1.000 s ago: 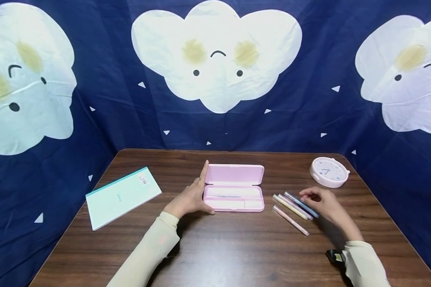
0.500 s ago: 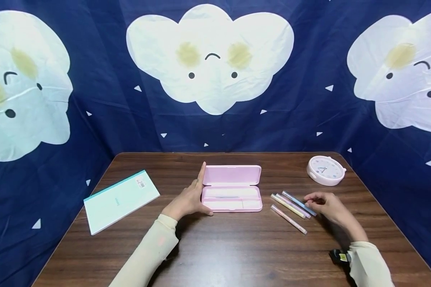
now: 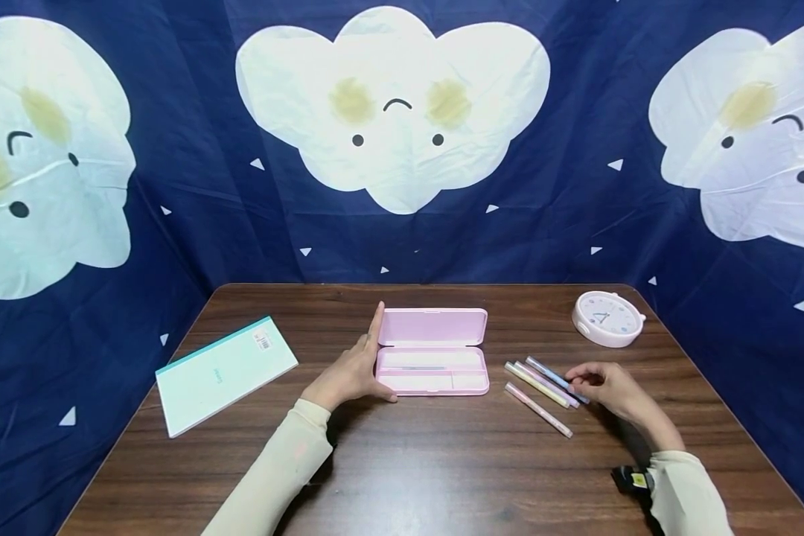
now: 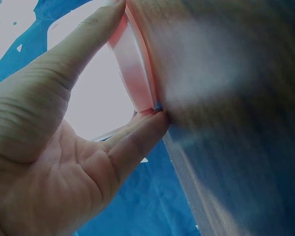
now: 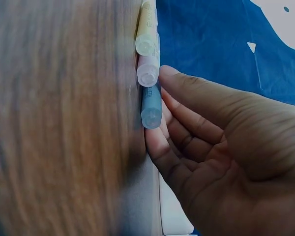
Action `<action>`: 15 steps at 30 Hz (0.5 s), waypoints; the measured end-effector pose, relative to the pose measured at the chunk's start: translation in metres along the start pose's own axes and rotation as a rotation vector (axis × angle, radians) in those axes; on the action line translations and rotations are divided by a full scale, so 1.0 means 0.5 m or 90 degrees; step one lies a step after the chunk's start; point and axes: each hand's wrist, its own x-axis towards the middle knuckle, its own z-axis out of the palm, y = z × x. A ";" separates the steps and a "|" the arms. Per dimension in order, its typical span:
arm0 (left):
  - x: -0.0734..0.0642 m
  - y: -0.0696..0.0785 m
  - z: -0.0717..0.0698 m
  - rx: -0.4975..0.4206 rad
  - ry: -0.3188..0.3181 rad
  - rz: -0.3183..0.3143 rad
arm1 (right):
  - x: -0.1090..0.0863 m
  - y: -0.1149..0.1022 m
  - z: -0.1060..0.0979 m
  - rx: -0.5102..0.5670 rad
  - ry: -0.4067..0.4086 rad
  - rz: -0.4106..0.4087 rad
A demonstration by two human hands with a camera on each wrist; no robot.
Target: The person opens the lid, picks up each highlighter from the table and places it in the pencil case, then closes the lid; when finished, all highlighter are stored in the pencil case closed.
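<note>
A pink pencil case (image 3: 432, 360) stands with its lid up in the middle of the table. My left hand (image 3: 350, 372) holds its left end, thumb at the front corner and index finger up along the lid. In the left wrist view the thumb and fingers (image 4: 137, 142) span the case's pink end wall (image 4: 132, 64). To the right, my right hand (image 3: 613, 387) pinches a blue pen (image 5: 151, 105) near its end, thumb on one side and fingers on the other. Beside it lie a lilac pen (image 5: 148, 71) and a yellow pen (image 5: 146, 37). A pink pen (image 3: 539, 410) lies apart, nearer the front.
A mint-green notebook (image 3: 226, 376) lies at the left of the brown wooden table (image 3: 442, 461). At the back right is a round pink-and-white clock (image 3: 608, 318). Blue cloth (image 3: 442, 246) with white clouds hangs behind and at both sides.
My right hand has edged in slightly over the blue pen, its thumb and fingers now on it. The left hand has stayed on the pencil case. The head view has shifted slightly.
</note>
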 end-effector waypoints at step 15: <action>-0.001 0.004 -0.001 0.019 0.003 -0.006 | 0.003 -0.005 0.001 -0.046 0.003 -0.017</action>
